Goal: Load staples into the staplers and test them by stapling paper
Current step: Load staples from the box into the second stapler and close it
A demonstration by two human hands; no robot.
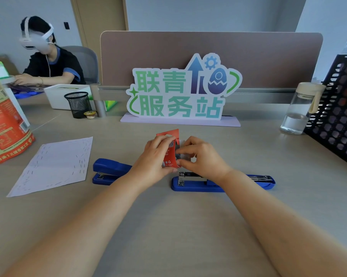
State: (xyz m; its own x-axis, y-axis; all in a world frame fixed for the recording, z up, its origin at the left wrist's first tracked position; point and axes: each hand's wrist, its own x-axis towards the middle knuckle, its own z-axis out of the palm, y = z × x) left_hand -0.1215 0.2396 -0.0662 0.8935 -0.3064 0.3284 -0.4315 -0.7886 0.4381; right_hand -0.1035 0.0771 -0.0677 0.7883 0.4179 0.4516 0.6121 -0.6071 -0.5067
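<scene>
Holding a small red staple box (pixel 169 150) above the desk (pixel 168 216), the left hand (pixel 156 156) wraps its fingers round the box's left side, flap standing open at the top. The right hand (pixel 200 156) meets it from the other side, thumb and forefinger pinched together at the box's opening on something too small to make out. Directly below the hands lies an opened blue stapler (pixel 222 182), its top swung flat back to the right and the metal staple channel exposed at the left end; the right wrist crosses over its middle. A second blue stapler (pixel 108 171), closed, sits just to the left, partly hidden behind the left wrist. Further left, a sheet of paper (pixel 55 166) lies flat, already dotted with many staples along its edges and folds. At the back of the desk stand a green and blue sign (pixel 180 94), a mesh pen cup (pixel 78 104) and, at right, a water bottle (pixel 300 108).
</scene>
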